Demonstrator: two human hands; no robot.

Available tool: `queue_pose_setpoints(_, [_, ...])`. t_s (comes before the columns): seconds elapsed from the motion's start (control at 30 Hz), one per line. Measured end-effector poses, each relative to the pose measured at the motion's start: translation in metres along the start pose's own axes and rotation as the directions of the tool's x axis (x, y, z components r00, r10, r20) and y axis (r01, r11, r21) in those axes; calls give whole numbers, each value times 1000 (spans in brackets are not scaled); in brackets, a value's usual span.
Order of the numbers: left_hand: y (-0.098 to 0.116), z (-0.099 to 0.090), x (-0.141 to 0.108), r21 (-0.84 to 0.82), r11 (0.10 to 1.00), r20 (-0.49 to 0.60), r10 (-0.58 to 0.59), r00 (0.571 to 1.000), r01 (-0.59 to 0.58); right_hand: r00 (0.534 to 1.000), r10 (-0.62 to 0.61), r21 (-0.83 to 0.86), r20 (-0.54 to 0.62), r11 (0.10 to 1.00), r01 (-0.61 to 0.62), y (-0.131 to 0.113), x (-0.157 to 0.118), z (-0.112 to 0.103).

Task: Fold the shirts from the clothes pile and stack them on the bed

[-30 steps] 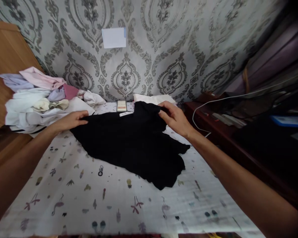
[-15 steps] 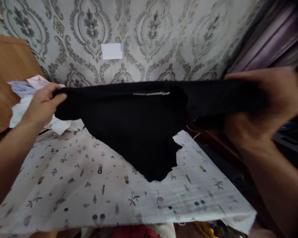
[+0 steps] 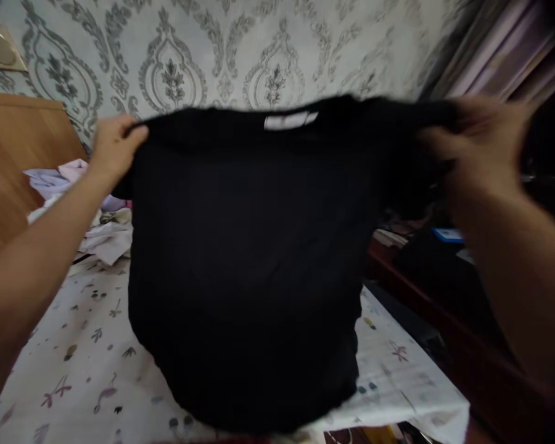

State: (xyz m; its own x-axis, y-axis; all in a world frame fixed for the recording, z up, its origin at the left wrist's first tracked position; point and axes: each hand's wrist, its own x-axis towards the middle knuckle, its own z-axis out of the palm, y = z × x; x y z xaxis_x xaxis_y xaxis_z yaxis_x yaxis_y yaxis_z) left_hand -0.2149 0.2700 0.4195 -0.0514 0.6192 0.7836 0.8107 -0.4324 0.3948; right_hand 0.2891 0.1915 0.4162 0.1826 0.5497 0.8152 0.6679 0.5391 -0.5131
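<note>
- No lettering, brand or number can be read.
- White neck label (image 3: 290,121) on the black T-shirt (image 3: 250,259): any print seems too blurred to make out.

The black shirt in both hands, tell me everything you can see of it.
The black shirt is plain, of soft-looking fabric, with a white label at its neckline and a rounded lower edge. It hangs spread out, slightly creased, its upper corners held by the left hand and the blurred right hand. It hides part of the printed white cloth; whether they touch is unclear.
</note>
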Motion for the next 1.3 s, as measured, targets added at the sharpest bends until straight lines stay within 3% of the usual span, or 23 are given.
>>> queue_pose_setpoints(0.07, [-21, 37, -14, 87, 996, 170, -8, 985, -7, 981, 149, -82, 121, 987, -140, 27, -10, 35])
queue_pose_setpoints(0.1, [-33, 56, -25, 148, 989, 251, -28, 968, -9, 942, 261, -150, 212, 961, -232, 43, -18, 55])
queue_pose_setpoints(0.2, [-69, 100, -67, 354, 933, 495, -130, 859, -63, 840, 450, -350, 304, 872, -341, 90, -55, 109])
queue_pose_setpoints(0.27, [-85, 116, -95, 410, 905, 586, -164, 794, -116, 809, 495, -418, 318, 839, -349, 113, -83, 130])
queue_pose_setpoints(0.33, [-93, 121, -119, 392, 908, 641, -154, 752, -149, 791, 508, -461, 340, 823, -331, 127, -109, 136])
queue_pose_setpoints(0.47, [-80, 107, -162, 212, 959, 742, -33, 670, -187, 787, 455, -476, 416, 847, -238, 130, -152, 125])
queue_pose_setpoints(0.6, [-41, 75, -212, -51, 972, 812, 174, 557, -229, 841, 295, -502, 454, 865, -33, 121, -198, 106])
queue_pose_setpoints(0.67, [-20, 56, -238, -175, 953, 836, 276, 474, -247, 847, 246, -519, 470, 854, 40, 112, -225, 93])
queue_pose_setpoints(0.77, [6, 28, -265, -327, 907, 845, 406, 348, -265, 816, 294, -523, 497, 852, 11, 87, -262, 65])
queue_pose_setpoints(0.9, [26, -4, -283, -380, 894, 868, 433, 243, -236, 743, 375, -483, 555, 872, -79, 38, -297, 25])
queue_pose_setpoints(1.0, [34, -22, -297, -407, 883, 879, 449, 163, -236, 713, 396, -408, 579, 898, -168, 3, -314, 1])
queue_pose_setpoints(1.07, [36, -30, -310, -418, 859, 864, 477, 165, -295, 690, 416, -365, 592, 902, -230, -15, -322, -10])
queue_pose_setpoints(1.17, [32, -34, -328, -377, 837, 842, 488, 230, -396, 613, 468, -330, 637, 884, -332, -31, -330, -19])
queue_pose_setpoints(1.23, [27, -34, -333, -334, 848, 841, 465, 276, -411, 554, 524, -311, 646, 845, -436, -38, -333, -21])
queue_pose_setpoints(1.3, [22, -34, -331, -316, 864, 841, 446, 306, -392, 527, 589, -282, 613, 786, -550, -41, -334, -20])
